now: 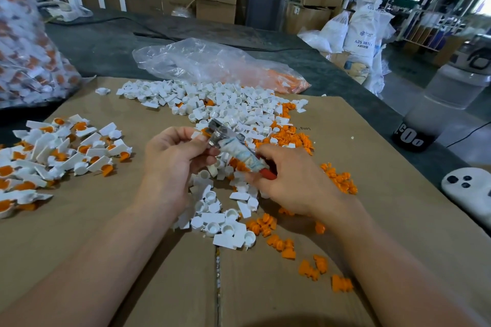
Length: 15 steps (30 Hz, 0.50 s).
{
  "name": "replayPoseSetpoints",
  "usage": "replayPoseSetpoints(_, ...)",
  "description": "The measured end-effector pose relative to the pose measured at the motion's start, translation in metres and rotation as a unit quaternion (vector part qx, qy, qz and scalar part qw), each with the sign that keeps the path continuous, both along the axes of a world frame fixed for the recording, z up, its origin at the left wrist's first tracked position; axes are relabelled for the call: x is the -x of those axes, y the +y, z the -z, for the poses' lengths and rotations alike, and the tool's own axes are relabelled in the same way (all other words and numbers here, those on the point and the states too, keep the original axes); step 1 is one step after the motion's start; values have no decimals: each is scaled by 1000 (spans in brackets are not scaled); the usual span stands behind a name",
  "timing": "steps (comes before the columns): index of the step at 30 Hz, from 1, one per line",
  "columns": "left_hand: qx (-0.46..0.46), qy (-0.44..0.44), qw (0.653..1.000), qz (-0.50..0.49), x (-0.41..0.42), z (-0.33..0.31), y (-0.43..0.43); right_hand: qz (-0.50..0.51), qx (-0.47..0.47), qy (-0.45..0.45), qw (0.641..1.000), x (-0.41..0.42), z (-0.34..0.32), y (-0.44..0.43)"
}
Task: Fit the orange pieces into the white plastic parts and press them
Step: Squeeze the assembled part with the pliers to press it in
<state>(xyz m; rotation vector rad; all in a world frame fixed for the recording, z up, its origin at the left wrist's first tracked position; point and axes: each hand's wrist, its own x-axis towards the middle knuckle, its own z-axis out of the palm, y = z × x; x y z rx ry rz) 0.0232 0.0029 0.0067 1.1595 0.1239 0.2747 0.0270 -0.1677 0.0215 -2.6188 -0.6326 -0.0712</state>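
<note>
On the cardboard sheet (111, 220) loose orange pieces (288, 245) lie just beside white plastic parts (225, 221); above them the left hand (172, 152) pinches the metal end of a tool (233, 148), fingers curled on it; the right hand (295, 180) grips its red end, fingers closed around; farther lies a clear plastic bag (212, 64).

Above the cardboard (106, 233) both hands hold a tool (233, 148): the left hand (172, 156) pinches its metal head, and the right hand (292, 183) grips its taped handle near the red end. Loose white parts (225, 103) are heaped beyond and below the hands. Orange pieces (287, 244) lie scattered to the right, and fitted parts (53, 151) are piled at left.
</note>
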Motion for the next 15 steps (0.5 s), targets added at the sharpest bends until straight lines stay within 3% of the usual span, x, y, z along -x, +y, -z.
replayPoseSetpoints(10,94,7,993,-76,-8,-3,14,134,-23,-37,990,-21,-2,-32)
replayPoseSetpoints(15,137,24,977,-158,-12,-3,29,195,-5,7,981,-30,-1,-48)
